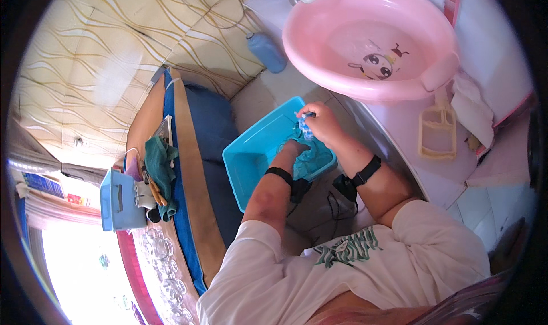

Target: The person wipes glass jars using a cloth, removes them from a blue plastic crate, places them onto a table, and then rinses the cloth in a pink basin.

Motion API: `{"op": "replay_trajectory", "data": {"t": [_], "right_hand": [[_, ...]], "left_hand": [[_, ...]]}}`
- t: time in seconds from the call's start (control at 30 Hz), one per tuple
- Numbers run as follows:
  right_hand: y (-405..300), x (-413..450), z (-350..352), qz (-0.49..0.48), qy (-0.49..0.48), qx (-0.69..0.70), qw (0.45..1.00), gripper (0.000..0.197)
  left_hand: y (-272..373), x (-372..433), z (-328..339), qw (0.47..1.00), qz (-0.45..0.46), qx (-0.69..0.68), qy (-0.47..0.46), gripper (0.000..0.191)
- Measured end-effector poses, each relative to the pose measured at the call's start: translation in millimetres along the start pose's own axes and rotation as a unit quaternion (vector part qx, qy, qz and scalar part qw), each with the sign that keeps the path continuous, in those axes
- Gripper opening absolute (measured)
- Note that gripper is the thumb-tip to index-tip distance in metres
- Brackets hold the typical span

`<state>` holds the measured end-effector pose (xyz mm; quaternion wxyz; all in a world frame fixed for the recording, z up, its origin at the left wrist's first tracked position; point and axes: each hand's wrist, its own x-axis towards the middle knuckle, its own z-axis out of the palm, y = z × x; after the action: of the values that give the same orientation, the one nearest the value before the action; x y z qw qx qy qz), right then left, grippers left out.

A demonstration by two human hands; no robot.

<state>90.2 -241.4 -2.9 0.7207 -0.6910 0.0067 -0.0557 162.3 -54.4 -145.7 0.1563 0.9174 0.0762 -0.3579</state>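
Note:
Between my knees and the pink tub is a turquoise plastic bin (252, 154), and both my hands are over or inside it. My right hand (320, 121) pinches a crumpled blue-and-white piece (305, 127), which looks like a cloth or mesh scrubber, above the bin's far right end. Lower down, my left hand (295, 147) reaches into the bin among clear glass pieces (314, 154). Its fingers are partly hidden, so whether it grips a glass is not plain. One round glass rim (294, 130) shows just beyond that hand.
A large pink tub (368, 85) stands on a ledge at upper right, near a cream plastic frame (436, 132). A blue bottle (266, 53) stands by the tiled wall. At left, a counter bears several clear glass vessels (171, 290), a green cloth (159, 166) and a light-blue box (124, 201).

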Motion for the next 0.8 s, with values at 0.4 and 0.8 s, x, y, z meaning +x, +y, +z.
{"op": "replay_trajectory", "data": {"t": [0.4, 0.8], "right_hand": [[-27.1, -6.6, 20.0, -0.026, 0.026, 0.041, 0.998, 0.019], [-4.7, -0.6, -0.5, 0.040, 0.024, 0.048, 0.998, 0.018]], "left_hand": [[-50.4, 45.6, 10.2, 0.982, 0.132, 0.128, 0.033, 0.115], [28.5, -19.2, -5.2, 0.954, 0.174, 0.245, 0.005, 0.113]]}}
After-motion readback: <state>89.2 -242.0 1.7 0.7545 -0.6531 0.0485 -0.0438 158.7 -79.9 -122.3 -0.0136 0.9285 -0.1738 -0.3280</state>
